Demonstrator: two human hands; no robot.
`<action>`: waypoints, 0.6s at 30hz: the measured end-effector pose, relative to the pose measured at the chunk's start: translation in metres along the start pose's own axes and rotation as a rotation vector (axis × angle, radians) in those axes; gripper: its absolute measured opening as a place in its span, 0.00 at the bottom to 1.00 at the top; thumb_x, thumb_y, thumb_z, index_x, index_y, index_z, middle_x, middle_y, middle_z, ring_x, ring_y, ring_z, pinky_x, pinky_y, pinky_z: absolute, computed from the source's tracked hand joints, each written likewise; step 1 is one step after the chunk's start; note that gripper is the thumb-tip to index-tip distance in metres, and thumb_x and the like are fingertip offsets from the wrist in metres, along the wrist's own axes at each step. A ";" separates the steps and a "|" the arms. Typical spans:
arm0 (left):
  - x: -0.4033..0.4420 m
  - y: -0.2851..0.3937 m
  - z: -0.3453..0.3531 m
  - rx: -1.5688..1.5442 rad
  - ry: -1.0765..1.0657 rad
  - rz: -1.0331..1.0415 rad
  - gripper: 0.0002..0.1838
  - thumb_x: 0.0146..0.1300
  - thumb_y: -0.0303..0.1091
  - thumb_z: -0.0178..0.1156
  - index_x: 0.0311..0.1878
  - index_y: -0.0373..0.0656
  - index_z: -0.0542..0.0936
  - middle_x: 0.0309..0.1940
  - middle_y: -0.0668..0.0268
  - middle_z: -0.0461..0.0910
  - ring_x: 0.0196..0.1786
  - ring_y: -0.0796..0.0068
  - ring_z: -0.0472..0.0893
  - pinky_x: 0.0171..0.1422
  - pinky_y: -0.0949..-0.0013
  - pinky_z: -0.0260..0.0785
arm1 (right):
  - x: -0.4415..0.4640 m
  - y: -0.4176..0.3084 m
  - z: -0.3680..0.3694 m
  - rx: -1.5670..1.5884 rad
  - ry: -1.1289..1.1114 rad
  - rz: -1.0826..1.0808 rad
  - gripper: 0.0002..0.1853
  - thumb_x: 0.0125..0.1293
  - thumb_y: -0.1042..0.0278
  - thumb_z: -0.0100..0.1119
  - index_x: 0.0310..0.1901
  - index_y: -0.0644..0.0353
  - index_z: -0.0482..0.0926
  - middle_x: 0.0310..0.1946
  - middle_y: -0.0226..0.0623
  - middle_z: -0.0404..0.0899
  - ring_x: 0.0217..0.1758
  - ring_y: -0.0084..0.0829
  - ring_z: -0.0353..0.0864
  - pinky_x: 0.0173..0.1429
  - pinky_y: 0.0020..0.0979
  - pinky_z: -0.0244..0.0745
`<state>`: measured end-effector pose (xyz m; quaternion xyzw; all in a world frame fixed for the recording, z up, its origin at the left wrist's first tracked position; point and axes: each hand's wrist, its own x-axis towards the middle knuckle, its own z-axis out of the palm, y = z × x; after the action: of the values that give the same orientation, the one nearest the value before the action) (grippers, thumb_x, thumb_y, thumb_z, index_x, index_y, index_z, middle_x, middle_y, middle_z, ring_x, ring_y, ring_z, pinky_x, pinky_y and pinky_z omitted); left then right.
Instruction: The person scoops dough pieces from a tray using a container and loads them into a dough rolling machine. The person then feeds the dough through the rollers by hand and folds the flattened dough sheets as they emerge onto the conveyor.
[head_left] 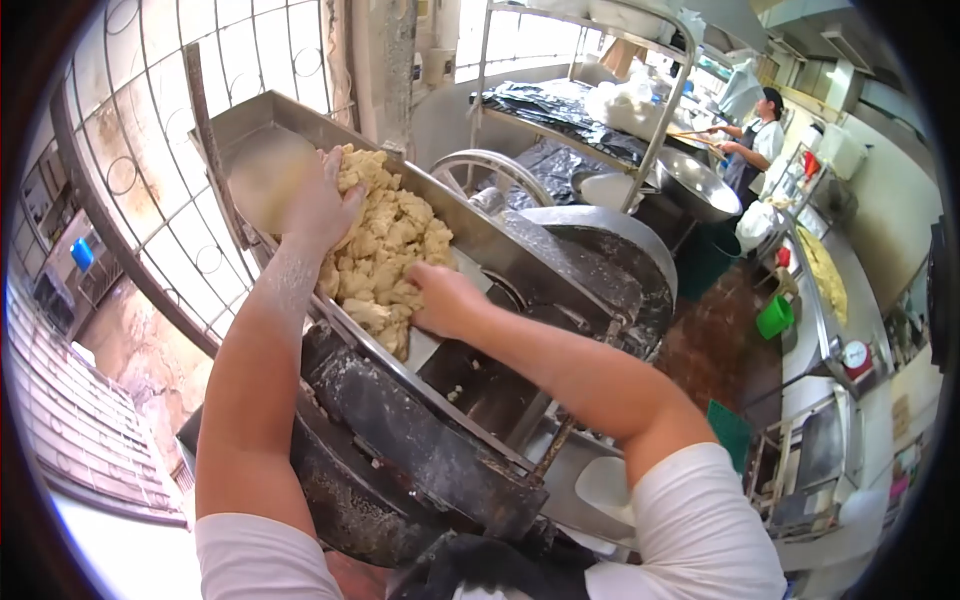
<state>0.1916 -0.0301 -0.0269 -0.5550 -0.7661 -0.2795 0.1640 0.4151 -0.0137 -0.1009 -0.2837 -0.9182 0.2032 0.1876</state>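
Lumpy pale dough [385,240] lies heaped in a long metal tray [450,205] on top of a floury machine. My left hand [322,210], dusted with flour, is at the dough's far left edge, beside a blurred round pale object [268,180]; its fingers are smeared, so its grip cannot be made out. My right hand [445,300] touches the near right side of the dough with its fingers bent into it. Below the dough, crumbs dot the dark inside of the machine [480,385].
A wheel [490,178] and a curved metal guard [630,250] stand beyond the tray. Barred windows [150,130] are at the left. Farther back are a metal rack [660,120], a large steel bowl [697,185] and a person [765,145] holding sticks. A green container [774,317] is at the right.
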 end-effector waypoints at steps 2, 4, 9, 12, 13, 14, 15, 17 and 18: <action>0.001 0.004 -0.002 0.012 -0.021 -0.024 0.37 0.65 0.52 0.55 0.74 0.47 0.58 0.74 0.51 0.57 0.73 0.51 0.62 0.73 0.56 0.60 | 0.025 0.001 0.023 -0.015 0.038 0.083 0.23 0.51 0.71 0.65 0.51 0.62 0.75 0.44 0.53 0.81 0.47 0.52 0.82 0.50 0.43 0.78; 0.000 0.008 -0.005 -0.062 -0.050 -0.072 0.37 0.65 0.51 0.55 0.74 0.47 0.59 0.73 0.54 0.59 0.72 0.51 0.62 0.73 0.56 0.59 | 0.022 0.002 0.025 0.044 0.055 0.099 0.21 0.52 0.73 0.62 0.51 0.62 0.75 0.44 0.52 0.82 0.49 0.52 0.81 0.51 0.44 0.77; 0.001 0.001 0.003 -0.070 0.035 0.028 0.35 0.66 0.49 0.56 0.73 0.47 0.60 0.71 0.54 0.62 0.72 0.53 0.63 0.73 0.56 0.59 | 0.004 0.005 -0.013 0.232 -0.109 0.047 0.22 0.51 0.73 0.64 0.51 0.60 0.77 0.45 0.49 0.82 0.50 0.49 0.81 0.53 0.41 0.77; 0.001 0.000 0.004 -0.036 0.036 0.006 0.35 0.67 0.50 0.55 0.73 0.46 0.60 0.72 0.54 0.61 0.72 0.54 0.63 0.73 0.57 0.59 | 0.000 0.009 -0.019 0.167 -0.019 0.088 0.18 0.51 0.72 0.64 0.47 0.56 0.80 0.43 0.49 0.83 0.47 0.48 0.82 0.51 0.41 0.77; -0.001 -0.001 0.005 -0.042 0.034 0.003 0.35 0.67 0.50 0.55 0.73 0.46 0.60 0.72 0.54 0.61 0.72 0.54 0.63 0.73 0.57 0.59 | -0.002 0.011 -0.018 0.139 0.021 0.107 0.16 0.51 0.71 0.64 0.45 0.54 0.81 0.42 0.49 0.83 0.46 0.47 0.83 0.50 0.41 0.77; -0.001 -0.001 0.004 -0.075 0.062 0.001 0.35 0.67 0.50 0.55 0.72 0.45 0.61 0.70 0.52 0.63 0.71 0.53 0.65 0.71 0.57 0.60 | -0.003 0.013 -0.017 0.117 0.065 0.128 0.14 0.51 0.70 0.64 0.42 0.53 0.82 0.41 0.48 0.83 0.45 0.47 0.83 0.49 0.41 0.78; 0.000 0.001 0.000 -0.106 0.089 0.003 0.34 0.67 0.51 0.55 0.71 0.44 0.62 0.68 0.51 0.66 0.69 0.52 0.67 0.70 0.57 0.61 | -0.005 0.013 -0.018 0.096 0.112 0.149 0.12 0.50 0.69 0.64 0.40 0.51 0.84 0.40 0.48 0.84 0.44 0.46 0.83 0.47 0.40 0.78; 0.001 0.003 -0.013 -0.128 0.064 -0.091 0.32 0.68 0.51 0.55 0.68 0.42 0.66 0.64 0.49 0.70 0.67 0.51 0.70 0.69 0.56 0.62 | -0.003 0.007 -0.017 0.082 0.113 0.163 0.10 0.51 0.70 0.63 0.37 0.51 0.84 0.37 0.48 0.84 0.43 0.45 0.84 0.46 0.40 0.79; 0.001 0.008 -0.016 -0.151 0.037 -0.185 0.30 0.68 0.50 0.54 0.65 0.40 0.69 0.60 0.48 0.74 0.64 0.50 0.73 0.67 0.56 0.64 | -0.002 0.005 -0.017 0.067 0.112 0.178 0.08 0.51 0.71 0.62 0.34 0.51 0.85 0.35 0.48 0.85 0.42 0.44 0.85 0.45 0.40 0.80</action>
<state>0.1979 -0.0368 -0.0120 -0.4873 -0.7877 -0.3608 0.1094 0.4266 -0.0066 -0.0896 -0.3686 -0.8701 0.2335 0.2290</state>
